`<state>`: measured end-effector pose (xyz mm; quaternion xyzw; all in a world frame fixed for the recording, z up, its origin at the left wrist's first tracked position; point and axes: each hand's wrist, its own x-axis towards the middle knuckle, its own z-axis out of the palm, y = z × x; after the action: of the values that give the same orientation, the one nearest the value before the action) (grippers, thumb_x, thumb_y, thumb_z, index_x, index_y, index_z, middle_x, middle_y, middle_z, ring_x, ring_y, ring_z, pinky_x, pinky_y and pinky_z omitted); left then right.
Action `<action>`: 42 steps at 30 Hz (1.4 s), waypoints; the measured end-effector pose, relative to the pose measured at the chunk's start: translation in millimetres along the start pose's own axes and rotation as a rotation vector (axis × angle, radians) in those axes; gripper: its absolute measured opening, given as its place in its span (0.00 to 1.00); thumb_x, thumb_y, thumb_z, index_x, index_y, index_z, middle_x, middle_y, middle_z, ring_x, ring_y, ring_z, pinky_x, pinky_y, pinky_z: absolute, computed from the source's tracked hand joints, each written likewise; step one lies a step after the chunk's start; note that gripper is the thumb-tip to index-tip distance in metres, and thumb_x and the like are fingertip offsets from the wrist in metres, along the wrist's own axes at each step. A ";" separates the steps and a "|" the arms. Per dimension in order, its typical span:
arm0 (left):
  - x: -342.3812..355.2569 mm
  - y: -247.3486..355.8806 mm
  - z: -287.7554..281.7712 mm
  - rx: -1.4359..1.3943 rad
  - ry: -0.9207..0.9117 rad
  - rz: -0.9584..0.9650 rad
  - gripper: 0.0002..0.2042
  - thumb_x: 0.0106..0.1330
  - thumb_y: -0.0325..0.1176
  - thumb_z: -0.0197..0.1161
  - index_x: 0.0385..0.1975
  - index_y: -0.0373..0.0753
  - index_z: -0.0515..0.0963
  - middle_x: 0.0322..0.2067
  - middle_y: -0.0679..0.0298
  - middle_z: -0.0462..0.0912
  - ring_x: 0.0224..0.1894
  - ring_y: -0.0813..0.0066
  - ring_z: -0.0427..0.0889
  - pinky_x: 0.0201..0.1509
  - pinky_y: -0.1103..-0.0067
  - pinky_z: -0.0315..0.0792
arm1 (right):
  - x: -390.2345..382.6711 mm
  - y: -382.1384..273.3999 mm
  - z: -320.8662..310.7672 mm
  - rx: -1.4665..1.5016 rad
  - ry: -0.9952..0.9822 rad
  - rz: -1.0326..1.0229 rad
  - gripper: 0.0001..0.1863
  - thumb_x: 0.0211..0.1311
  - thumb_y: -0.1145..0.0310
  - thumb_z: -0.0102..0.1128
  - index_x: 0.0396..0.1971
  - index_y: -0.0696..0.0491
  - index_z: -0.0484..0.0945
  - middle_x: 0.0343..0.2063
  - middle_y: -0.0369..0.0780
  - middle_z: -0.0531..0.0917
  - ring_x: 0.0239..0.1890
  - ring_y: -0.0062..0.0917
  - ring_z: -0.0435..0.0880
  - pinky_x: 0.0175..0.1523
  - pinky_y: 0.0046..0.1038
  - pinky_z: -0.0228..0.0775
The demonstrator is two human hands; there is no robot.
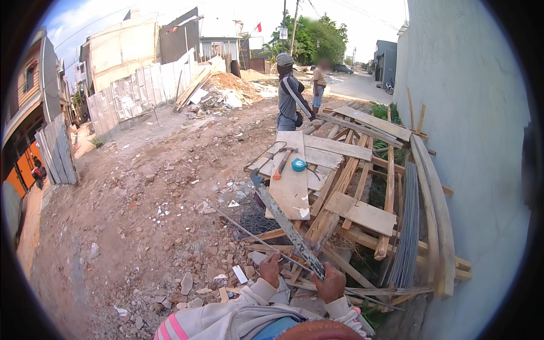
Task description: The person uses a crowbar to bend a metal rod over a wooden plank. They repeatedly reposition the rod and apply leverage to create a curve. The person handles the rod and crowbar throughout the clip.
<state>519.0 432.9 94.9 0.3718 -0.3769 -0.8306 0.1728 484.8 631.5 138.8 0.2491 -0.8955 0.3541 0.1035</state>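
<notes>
Gripping the lower end of the speckled grey bar (289,229), the right hand (330,283) sits at lower centre of the head view, fingers closed around it. Bar: long, flat, slanting up and to the left from these fingers, well beyond them; a bluish, hooked-looking piece at its far end, beside the pale board (292,190).

Thin metal rod (245,229): runs diagonally from the rubble ground (141,226) at upper left, past both hands, to lower right. It crosses the bar just above the right fingers; right-hand contact with it cannot be made out. Left hand (270,270): left of the bar and apart from it, fingers bent, tips at the rod. Cannot tell whether they are closed on the rod or only touching it.

Ahead of the hands, on the pale board: claw hammer (281,165) with orange handle; round teal tape measure (298,165) just to its right. Both well apart from the fingers. Board rests on a loose stack of timber (362,212). Right of the stack: bundle of thin grey rods (406,226), then curved planks (435,209) near the pale wall (476,170).

Background: co-worker (292,93) in cap and striped-sleeve jacket, standing beyond the board; a second person (319,88) farther off.
</notes>
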 end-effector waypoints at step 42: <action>4.5 0.1 -7.4 -0.095 -0.286 -0.029 0.20 0.77 0.45 0.52 0.62 0.41 0.72 0.55 0.67 0.80 0.56 0.74 0.78 0.62 0.71 0.66 | -2.2 2.6 -3.5 -0.021 0.037 0.014 0.18 0.54 0.59 0.73 0.34 0.55 0.76 0.24 0.48 0.82 0.29 0.48 0.84 0.33 0.43 0.74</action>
<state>521.5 426.6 89.6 0.2463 -0.3524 -0.8945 0.1229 485.4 636.3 139.0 0.2350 -0.8989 0.3497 0.1200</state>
